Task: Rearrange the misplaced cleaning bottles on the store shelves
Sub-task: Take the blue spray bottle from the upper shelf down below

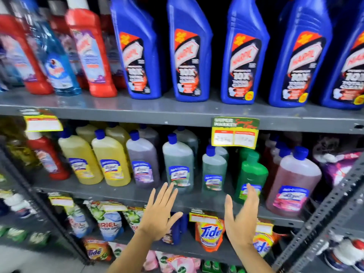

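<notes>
Both my hands are raised in front of the middle shelf (126, 191), fingers spread, holding nothing. My left hand (159, 211) is just below a grey-green bottle (178, 166). My right hand (241, 219) is beside a solid green bottle (252, 174) and below a smaller grey-green bottle (214, 170). The same shelf carries two yellow bottles (110, 162), a purple bottle (141, 162), a pink bottle (293, 184) and a red bottle (47, 154) at the left. On the top shelf stand several blue toilet-cleaner bottles (189, 52), red bottles (90, 46) and one clear blue bottle (57, 62).
A yellow price tag (234, 134) hangs from the top shelf's edge. Detergent pouches (209, 232) fill the lower shelf under my hands. A perforated metal upright (325, 213) slants across the right side. A neighbouring rack stands at the left.
</notes>
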Demonstrator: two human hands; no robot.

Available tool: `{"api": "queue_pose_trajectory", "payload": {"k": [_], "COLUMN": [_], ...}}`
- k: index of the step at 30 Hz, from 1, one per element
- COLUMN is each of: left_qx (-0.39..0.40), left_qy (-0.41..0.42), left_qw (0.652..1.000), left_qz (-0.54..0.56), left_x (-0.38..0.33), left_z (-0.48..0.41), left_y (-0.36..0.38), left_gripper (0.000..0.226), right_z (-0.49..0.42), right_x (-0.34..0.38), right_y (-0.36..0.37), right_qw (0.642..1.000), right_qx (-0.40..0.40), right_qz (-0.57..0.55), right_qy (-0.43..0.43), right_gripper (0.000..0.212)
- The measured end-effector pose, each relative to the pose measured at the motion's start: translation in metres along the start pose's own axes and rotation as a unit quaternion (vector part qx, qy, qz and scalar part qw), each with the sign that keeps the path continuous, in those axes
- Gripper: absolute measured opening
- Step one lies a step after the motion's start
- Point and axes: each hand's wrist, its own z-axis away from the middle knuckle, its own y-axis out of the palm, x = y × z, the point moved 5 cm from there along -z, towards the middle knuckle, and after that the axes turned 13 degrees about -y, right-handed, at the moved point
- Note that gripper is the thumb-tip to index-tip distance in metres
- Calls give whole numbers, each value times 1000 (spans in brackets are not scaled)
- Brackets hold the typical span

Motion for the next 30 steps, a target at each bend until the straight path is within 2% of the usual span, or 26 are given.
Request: {"api": "queue_pose_trajectory", "payload": {"k": [2, 5, 11, 14, 19, 24, 30], "left_qx": [-43, -82, -170, -192, -226, -249, -238], "left_qy": [-28, -75, -137, -158, -142, -125, -111], "left_qw": [999, 994, 975, 968, 962, 957, 965], "left_qz": [7, -1, -33, -46, -50, -76, -29], "left_x": [31, 95, 218, 270, 324, 368, 426], "left_z": [6, 25, 68, 70, 38, -14, -53], "left_y": [-34, -85, -202, -252, -296, -316, -309], "left_gripper": [71, 71, 72, 76, 80, 78, 78], "right_z": [-13, -35, -84, -105, -123, -144, -163], "right_x": [57, 148, 289, 345, 398, 416, 424], "right_y": [20, 59, 128, 160, 219, 273, 303], "right_qw": [993, 963, 921, 909, 910, 913, 937], "right_qx": [5, 9, -1, -2, 31, 44, 76], "right_qz": [-33, -66, -100, -110, -110, -96, -86], "right_qy": [-109, -261, -376, -402, -398, -394, -331], "right_gripper": [66, 65, 61, 61, 64, 63, 62]}}
